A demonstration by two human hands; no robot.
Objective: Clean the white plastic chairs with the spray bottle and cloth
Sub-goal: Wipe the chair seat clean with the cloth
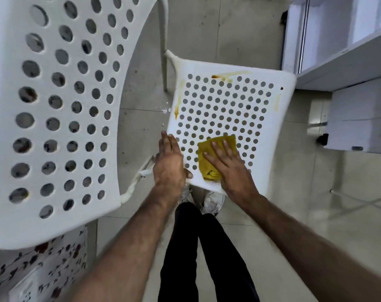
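Observation:
A white perforated plastic chair seat (268, 136) stands in front of me, with brown-yellow stains along its far edge, left side and right side. My right hand (231, 168) presses a folded yellow cloth (209, 171) flat on the seat's near part, fingers straight. My left hand (168, 162) holds the seat's near left edge, its thumb on top of the rim and the fingers lying along the side. No spray bottle is in view.
A second white perforated chair (61, 105) fills the left, very close to the camera. White shelving or a cabinet (342, 62) stands at the right. Below are my dark trouser legs (198, 247), white shoes and the tiled floor, with a patterned surface (37, 271) at lower left.

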